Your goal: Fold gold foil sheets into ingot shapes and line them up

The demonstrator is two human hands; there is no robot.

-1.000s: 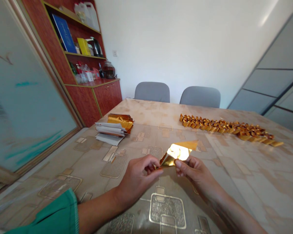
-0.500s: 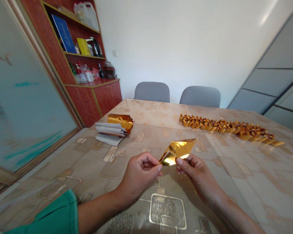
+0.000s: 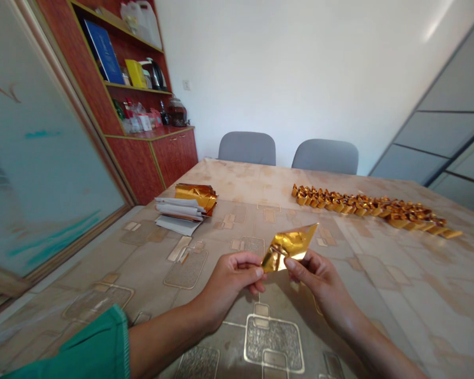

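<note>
A sheet of shiny gold foil paper (image 3: 294,241), folded to a slanted, pointed shape, is held above the table in front of me. My left hand (image 3: 243,273) pinches its left corner between thumb and fingers. At the lower right edge, my right hand (image 3: 310,269) grips it with the thumb on top and the fingers behind. The paper's upper right tip points away, free of both hands. Behind on the left lies a stack of gold and white paper (image 3: 195,197). Rows of folded gold paper pieces (image 3: 363,204) stand at the back right.
A patterned cover lies over the table (image 3: 205,331). Two grey chairs (image 3: 247,148) stand at its far side against the wall. On the left are a red-brown cabinet (image 3: 154,158) with shelved items and a frosted glass door (image 3: 43,158).
The gold foil paper's left part now lies flatter, its raised fold pressed down. My left fingers have shifted slightly at the corner; the right hand keeps nearly the same hold.
</note>
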